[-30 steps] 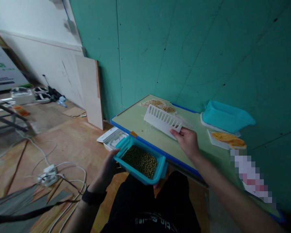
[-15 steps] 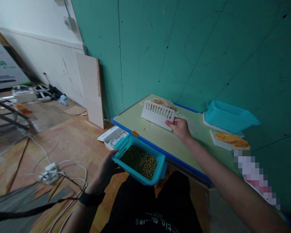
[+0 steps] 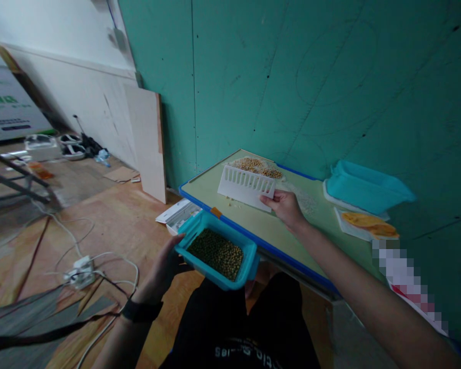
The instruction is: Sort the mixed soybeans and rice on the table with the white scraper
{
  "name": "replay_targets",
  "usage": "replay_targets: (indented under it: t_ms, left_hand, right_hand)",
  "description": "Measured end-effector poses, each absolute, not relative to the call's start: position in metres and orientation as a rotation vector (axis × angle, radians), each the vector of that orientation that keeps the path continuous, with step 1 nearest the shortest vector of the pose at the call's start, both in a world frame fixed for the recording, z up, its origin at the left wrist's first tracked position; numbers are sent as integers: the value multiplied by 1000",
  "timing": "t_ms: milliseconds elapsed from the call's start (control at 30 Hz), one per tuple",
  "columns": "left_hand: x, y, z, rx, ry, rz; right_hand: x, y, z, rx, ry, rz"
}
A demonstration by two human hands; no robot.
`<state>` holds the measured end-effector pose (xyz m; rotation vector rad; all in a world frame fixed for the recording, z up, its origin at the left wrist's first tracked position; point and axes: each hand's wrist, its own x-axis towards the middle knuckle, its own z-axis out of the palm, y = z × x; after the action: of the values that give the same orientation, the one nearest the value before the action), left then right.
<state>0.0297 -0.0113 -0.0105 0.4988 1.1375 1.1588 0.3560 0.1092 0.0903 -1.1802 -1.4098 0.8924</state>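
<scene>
My left hand [image 3: 167,261] grips the left end of a turquoise plastic container [image 3: 249,264], held just off the table's front edge. Dark green beans [image 3: 204,248] and tan beans [image 3: 230,260] lie inside it. My right hand [image 3: 288,207] pinches the right end of a white slotted scraper [image 3: 240,190], thumb on its near face. The scraper stands tilted on the pale green tabletop [image 3: 315,241], its slots along the upper edge. Behind it lies a pile of tan beans [image 3: 253,165] amid pale grains. A few bits lie at its lower edge.
A second turquoise container [image 3: 369,187] rests on a white lid at the table's right, beside a yellow cloth [image 3: 369,224] on a white tray. A green wall [image 3: 230,77] stands behind. An open white box [image 3: 179,215] and a power strip [image 3: 80,271] with cables are at the left.
The scraper in my right hand has moved slightly left and toward me, nearer the table's front edge. The container in my left hand has shifted slightly left.
</scene>
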Motion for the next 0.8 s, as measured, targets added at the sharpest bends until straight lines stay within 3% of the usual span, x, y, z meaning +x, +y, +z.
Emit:
replay_targets:
  t_ms: [167,500,800]
  left_hand:
    - [19,1,-21,515,1109,1134]
    - [24,6,5,536,1151,1093]
    - [25,7,-21,513,1080,1077]
  right_hand:
    - [355,95,88,-1176,-1412,948]
    - [353,39,85,-1248,-1444,933]
    - [349,33,85,-1244,-1470,838]
